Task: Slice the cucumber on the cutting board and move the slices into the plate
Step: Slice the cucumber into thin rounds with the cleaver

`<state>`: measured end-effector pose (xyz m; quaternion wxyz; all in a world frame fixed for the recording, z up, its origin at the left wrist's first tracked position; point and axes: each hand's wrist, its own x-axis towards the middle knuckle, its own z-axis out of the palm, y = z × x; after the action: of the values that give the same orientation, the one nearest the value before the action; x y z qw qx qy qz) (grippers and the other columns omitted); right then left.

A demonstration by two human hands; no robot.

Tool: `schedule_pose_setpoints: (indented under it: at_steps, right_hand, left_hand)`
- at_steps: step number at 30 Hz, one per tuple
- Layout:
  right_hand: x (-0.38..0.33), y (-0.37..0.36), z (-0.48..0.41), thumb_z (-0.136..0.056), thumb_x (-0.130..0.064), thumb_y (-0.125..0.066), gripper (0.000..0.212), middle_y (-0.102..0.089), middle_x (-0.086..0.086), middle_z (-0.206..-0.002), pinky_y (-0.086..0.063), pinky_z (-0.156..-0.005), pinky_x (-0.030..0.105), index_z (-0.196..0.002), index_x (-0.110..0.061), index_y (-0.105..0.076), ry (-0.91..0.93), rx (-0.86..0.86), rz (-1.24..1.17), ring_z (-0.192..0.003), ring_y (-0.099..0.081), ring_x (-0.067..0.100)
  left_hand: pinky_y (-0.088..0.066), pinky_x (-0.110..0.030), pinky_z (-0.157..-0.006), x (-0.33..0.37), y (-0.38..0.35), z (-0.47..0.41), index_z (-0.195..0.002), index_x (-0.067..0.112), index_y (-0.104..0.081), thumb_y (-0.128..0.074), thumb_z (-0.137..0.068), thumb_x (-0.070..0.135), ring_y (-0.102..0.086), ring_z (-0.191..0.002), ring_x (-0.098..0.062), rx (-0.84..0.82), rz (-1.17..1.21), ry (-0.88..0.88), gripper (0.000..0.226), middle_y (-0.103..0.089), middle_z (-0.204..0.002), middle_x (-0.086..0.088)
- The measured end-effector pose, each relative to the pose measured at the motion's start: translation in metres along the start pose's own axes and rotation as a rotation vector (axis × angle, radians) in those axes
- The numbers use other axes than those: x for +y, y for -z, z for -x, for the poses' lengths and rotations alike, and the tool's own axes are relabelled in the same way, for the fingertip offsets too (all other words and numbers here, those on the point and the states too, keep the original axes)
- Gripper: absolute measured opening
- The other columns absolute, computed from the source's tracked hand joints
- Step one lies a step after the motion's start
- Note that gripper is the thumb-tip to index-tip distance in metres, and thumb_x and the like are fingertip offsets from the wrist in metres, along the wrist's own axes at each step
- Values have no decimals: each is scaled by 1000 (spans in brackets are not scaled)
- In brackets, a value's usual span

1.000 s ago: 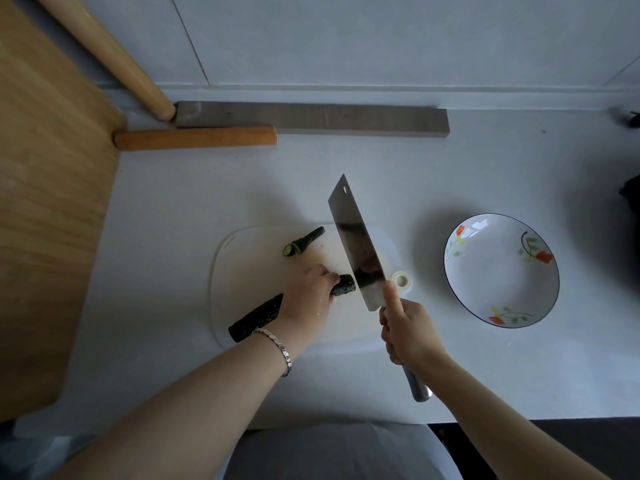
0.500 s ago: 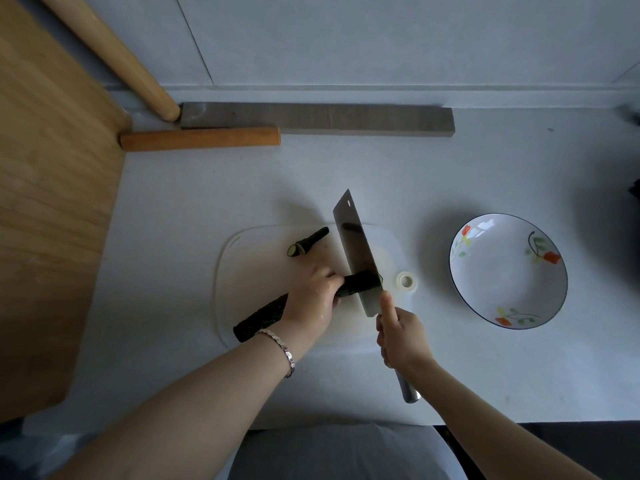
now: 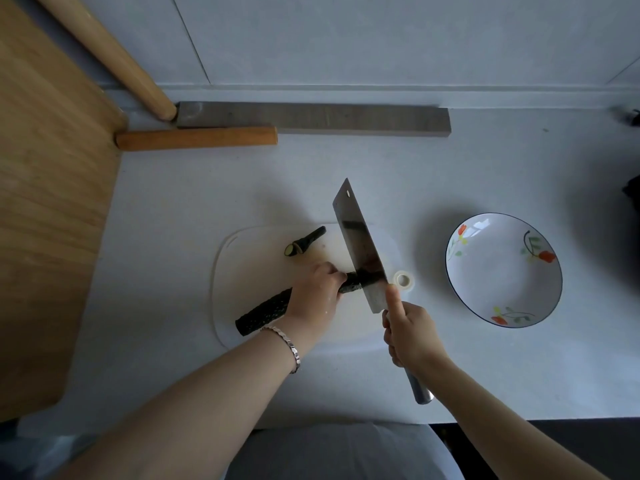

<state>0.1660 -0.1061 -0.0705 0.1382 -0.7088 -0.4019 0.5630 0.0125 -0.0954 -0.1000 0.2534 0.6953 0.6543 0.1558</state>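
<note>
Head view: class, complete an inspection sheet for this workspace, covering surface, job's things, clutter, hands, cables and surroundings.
Surface: pale counter, white cutting board on it.
Job's things: cucumber on the board, cleaver blade across its right end; cut stem end lies apart; plate at right holds no slices.
Clutter: tape roll by the board's right edge.
Hands: left hand holds the cucumber; right hand grips the cleaver.
Cables: nothing seen.
Surroundings: grey plank, orange bar and wooden pole by the wall; wooden panel at left.
</note>
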Motion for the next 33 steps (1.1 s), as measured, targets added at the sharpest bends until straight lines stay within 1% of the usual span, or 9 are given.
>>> schedule_pose_setpoints:
  at_steps: [4, 7, 9, 13, 18, 22, 26, 29, 33]
  right_hand:
    - [7, -9, -8, -89, -62, -30, 60, -39, 4, -49, -33, -56, 33, -56, -12, -35, 30, 25, 122, -47, -35, 21]
    - [13, -17, -11, -87, -64, -29, 61, -40, 6, -52, -35, -58, 34, -60, -10, -37, 8, 43, 145, -51, -37, 22]
    - [14, -19, -11, -89, -62, -31, 59, -38, 5, -51, -34, -55, 32, -61, -10, -37, -8, 33, 101, -48, -35, 20]
    - [6, -8, -8, -92, -57, -34, 57, -32, 0, -45, -26, -42, 21, -58, -12, -36, -69, 2, -65, -38, -26, 15]
    - [-3, 4, -1, -92, -56, -36, 56, -30, -7, -38, -24, -42, 20, -54, -15, -33, -21, -10, -92, -37, -24, 13]
    - [-2, 0, 1, -90, -59, -36, 58, -33, -5, -38, -26, -41, 21, -54, -14, -36, -13, -9, -43, -37, -27, 15]
    - [2, -6, -3, -90, -59, -34, 59, -36, -2, -42, -29, -48, 25, -53, -13, -36, 31, 6, 25, -41, -32, 17]
    - [8, -14, -7, -90, -61, -30, 60, -40, 8, -54, -32, -58, 33, -60, -10, -37, 58, 43, 137, -52, -35, 22]
    - [12, -24, -15, -90, -62, -31, 58, -41, 11, -60, -35, -59, 36, -64, -11, -38, 25, 62, 155, -58, -37, 24]
  left_hand:
    - [-52, -43, -80, -1, 0, 0, -100, 0, -66, -63, -78, -1, -54, -98, -33, -8, -2, 8, 21, -63, -95, -18]
    - [-48, -35, -82, -3, 1, 1, -107, 7, -63, -58, -82, 3, -51, -101, -29, -56, -7, 20, 26, -58, -103, -13]
    - [-46, -34, -82, -8, 2, 4, -112, 11, -61, -57, -82, 5, -50, -102, -26, -68, -19, 35, 31, -55, -109, -10]
    - [-49, -33, -77, -14, 5, 8, -108, 7, -60, -62, -82, 9, -57, -94, -26, -47, -1, 87, 27, -58, -110, -8]
    - [-45, -33, -85, -8, 7, 4, -112, 5, -61, -60, -83, 7, -55, -102, -26, -48, 22, 107, 28, -59, -114, -9]
    - [-44, -30, -86, -8, 7, 4, -114, 6, -59, -59, -84, 9, -55, -104, -24, -68, 13, 106, 29, -58, -116, -7]
    - [-46, -34, -85, -6, 6, 4, -109, 3, -61, -60, -82, 4, -56, -100, -28, -50, 26, 104, 27, -59, -112, -11]
    - [-48, -36, -81, -6, 5, 4, -105, 3, -63, -60, -82, 4, -56, -97, -30, -53, 18, 109, 24, -60, -107, -12]
    - [-46, -34, -74, -6, 6, 4, -103, 4, -62, -58, -83, 5, -56, -94, -29, -58, -10, 116, 20, -59, -104, -10]
